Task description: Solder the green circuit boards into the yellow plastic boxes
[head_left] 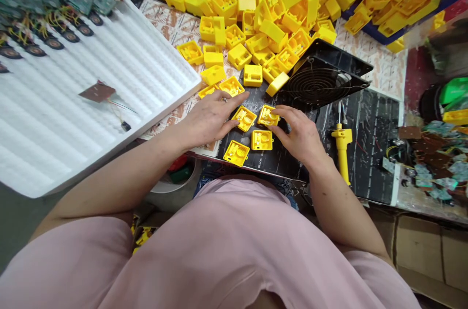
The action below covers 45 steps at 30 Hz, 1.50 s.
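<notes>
Several open yellow plastic housings lie on the black work surface in front of me. My left hand [215,116] is spread over them, its thumb near the left edge of one housing [244,119] and its index finger reaching above it. Thumb and fingers of my right hand [298,131] close on the right side of another housing [268,116], which rests on the surface. Below these, one housing [262,140] sits near the middle and another [236,153] lies by the front edge. Two more [231,86] are partly behind my left hand.
A large pile of yellow housings [234,2] fills the back. A white foam tray [146,80] with circuit boards is at left. At right are a black fan [318,85], a yellow soldering iron [342,153] and loose boards [438,163].
</notes>
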Each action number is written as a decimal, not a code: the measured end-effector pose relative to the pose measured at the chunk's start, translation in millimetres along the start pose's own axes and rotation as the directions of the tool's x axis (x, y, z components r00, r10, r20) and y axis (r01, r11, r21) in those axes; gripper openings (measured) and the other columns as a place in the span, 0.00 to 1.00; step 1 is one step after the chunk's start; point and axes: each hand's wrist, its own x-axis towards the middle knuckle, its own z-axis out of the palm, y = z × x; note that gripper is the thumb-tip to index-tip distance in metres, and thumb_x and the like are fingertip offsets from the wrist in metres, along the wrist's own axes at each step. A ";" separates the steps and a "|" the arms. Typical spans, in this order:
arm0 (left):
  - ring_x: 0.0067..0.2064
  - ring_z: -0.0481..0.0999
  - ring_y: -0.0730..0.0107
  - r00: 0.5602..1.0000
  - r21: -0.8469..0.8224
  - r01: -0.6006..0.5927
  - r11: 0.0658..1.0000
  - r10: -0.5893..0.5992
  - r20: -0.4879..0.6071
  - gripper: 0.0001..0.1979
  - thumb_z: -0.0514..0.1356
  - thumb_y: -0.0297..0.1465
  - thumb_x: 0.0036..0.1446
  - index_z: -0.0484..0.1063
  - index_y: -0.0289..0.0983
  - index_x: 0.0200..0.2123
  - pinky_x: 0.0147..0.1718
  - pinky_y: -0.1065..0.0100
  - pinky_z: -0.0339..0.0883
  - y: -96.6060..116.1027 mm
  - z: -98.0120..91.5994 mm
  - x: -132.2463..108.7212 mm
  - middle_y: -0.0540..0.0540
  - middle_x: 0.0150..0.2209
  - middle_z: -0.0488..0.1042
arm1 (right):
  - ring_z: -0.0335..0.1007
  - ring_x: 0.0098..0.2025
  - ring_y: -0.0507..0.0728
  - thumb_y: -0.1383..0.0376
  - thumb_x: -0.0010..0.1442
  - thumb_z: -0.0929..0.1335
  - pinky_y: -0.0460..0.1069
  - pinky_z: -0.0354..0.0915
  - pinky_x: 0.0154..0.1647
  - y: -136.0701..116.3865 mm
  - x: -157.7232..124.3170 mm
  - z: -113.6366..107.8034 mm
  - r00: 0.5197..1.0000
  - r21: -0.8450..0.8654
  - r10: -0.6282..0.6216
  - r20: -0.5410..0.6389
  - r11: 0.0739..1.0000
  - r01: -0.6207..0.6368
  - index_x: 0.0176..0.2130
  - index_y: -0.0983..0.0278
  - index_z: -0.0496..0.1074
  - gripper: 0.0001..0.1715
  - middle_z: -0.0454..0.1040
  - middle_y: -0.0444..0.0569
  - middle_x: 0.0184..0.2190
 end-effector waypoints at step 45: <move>0.59 0.70 0.48 0.983 0.006 0.054 0.999 -0.052 -0.176 0.32 0.51 0.43 0.71 0.57 0.36 0.72 0.65 0.43 0.54 7.9 21.7 -16.6 0.39 0.55 0.78 | 0.74 0.60 0.62 0.65 0.67 0.69 0.60 0.73 0.62 -0.6 0.3 2.3 0.998 0.095 -0.052 -0.036 0.994 0.055 0.65 0.59 0.66 0.29 0.75 0.54 0.61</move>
